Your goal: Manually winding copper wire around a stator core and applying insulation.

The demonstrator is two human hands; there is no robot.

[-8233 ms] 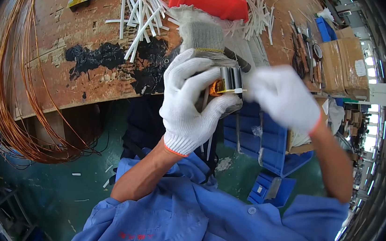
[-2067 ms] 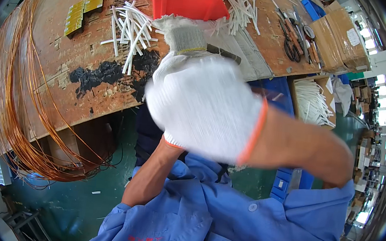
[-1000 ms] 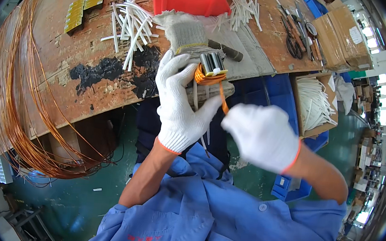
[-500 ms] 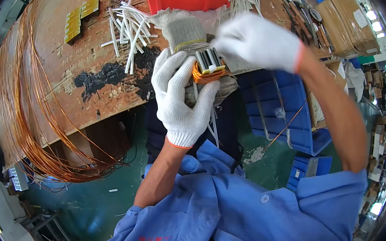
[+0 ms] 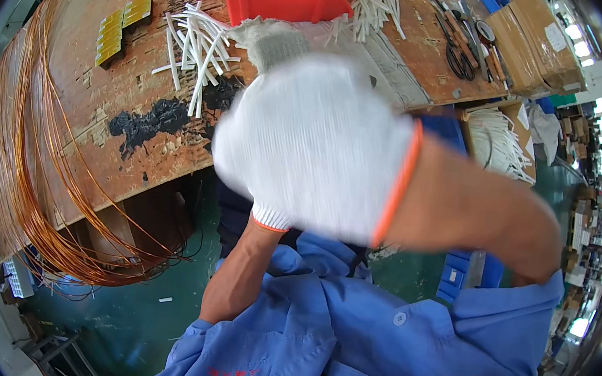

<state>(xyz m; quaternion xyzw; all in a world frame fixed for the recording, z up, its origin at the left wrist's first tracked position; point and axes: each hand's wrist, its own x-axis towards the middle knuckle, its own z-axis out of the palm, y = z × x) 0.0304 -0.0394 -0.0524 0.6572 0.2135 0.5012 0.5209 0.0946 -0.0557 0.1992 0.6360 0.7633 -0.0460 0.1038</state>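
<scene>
My right hand [image 5: 312, 149], in a white knit glove with an orange cuff edge, is smeared by motion and fills the middle of the view. Its fingers cannot be made out, nor whether they hold anything. Behind it, my left hand [image 5: 271, 216] shows little more than its white glove cuff at the table's front edge; its fingers are hidden. The copper-wire coil with dark bars, seen earlier at that hand, is covered too. Just beyond the gloves lies a grey cloth bundle [image 5: 276, 42].
White tubes [image 5: 200, 49] lie by a red bin [image 5: 287, 3]. Yellow pieces [image 5: 111, 36] and a copper wire bundle [image 5: 39, 197] are on the left. Scissors [image 5: 459, 61] and other tools sit at the back right, beside a cardboard box [image 5: 536, 44]. Another box holds white tubes [image 5: 497, 139].
My right hand has swept from the upper right toward me and to the left, rising close to the view. It now covers the left hand and the coil. The left forearm stays nearly in place.
</scene>
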